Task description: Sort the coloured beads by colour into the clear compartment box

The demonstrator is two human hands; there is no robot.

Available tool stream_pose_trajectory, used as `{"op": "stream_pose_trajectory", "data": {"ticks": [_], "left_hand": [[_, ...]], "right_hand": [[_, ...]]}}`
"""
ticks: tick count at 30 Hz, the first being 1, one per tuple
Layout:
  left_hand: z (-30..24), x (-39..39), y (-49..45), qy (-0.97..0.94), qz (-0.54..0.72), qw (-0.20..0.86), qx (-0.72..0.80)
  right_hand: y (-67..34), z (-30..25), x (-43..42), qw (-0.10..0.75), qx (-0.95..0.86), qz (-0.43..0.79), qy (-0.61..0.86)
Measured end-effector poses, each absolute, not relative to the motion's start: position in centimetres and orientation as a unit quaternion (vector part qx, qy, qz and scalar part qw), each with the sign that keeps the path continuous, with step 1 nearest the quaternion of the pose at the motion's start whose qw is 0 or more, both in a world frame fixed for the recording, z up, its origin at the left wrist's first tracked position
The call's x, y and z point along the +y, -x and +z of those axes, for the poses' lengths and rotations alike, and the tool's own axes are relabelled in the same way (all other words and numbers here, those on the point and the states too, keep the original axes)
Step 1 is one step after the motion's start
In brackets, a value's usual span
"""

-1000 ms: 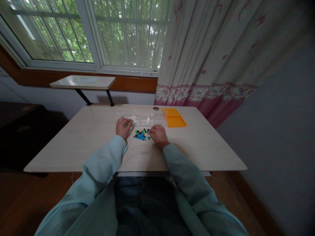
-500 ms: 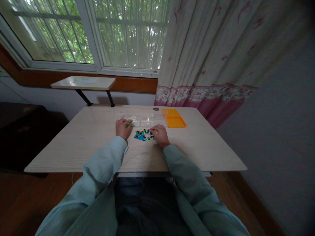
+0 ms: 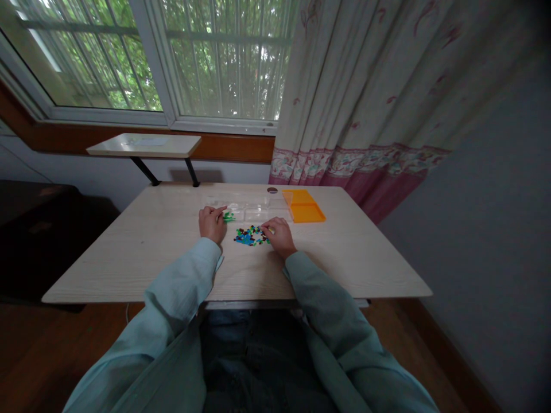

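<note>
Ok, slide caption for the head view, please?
Left hand by green pieces, right hand by a multicoloured pile.

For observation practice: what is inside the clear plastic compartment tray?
Small green pieces show near-left in the tray; the left hand partly covers that corner, so anything behind it is hidden.

Around the heap of small blue, green and dark pieces (image 3: 245, 238), pale wood-grain tabletop (image 3: 253, 275) lies open at six o'clock. The right hand (image 3: 280, 236) blocks three, the left hand (image 3: 212, 224) ten, the clear plastic compartment box (image 3: 256, 214) twelve, the orange rectangular plastic tray (image 3: 309, 214) two.
</note>
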State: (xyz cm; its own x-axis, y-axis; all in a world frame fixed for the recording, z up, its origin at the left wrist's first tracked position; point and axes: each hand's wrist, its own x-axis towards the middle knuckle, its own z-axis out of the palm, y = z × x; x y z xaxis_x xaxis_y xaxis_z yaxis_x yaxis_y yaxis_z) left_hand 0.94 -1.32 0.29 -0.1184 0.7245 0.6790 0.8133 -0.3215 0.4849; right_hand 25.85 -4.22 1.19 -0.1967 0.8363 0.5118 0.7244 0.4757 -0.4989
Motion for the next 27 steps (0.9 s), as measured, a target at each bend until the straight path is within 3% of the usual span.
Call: {"op": "stream_pose_trajectory", "data": {"ticks": [11, 27], "left_hand": [[1.9, -3.9, -4.8, 0.828, -0.388, -0.008, -0.404], [2.2, -4.4, -5.5, 0.841, -0.374, 0.014, -0.390]], "right_hand": [[-25.4, 0.5, -3.5, 0.493, -0.677, 0.253, 0.484], [-24.5, 0.4, -3.8, 0.490, -0.686, 0.326, 0.427]]}}
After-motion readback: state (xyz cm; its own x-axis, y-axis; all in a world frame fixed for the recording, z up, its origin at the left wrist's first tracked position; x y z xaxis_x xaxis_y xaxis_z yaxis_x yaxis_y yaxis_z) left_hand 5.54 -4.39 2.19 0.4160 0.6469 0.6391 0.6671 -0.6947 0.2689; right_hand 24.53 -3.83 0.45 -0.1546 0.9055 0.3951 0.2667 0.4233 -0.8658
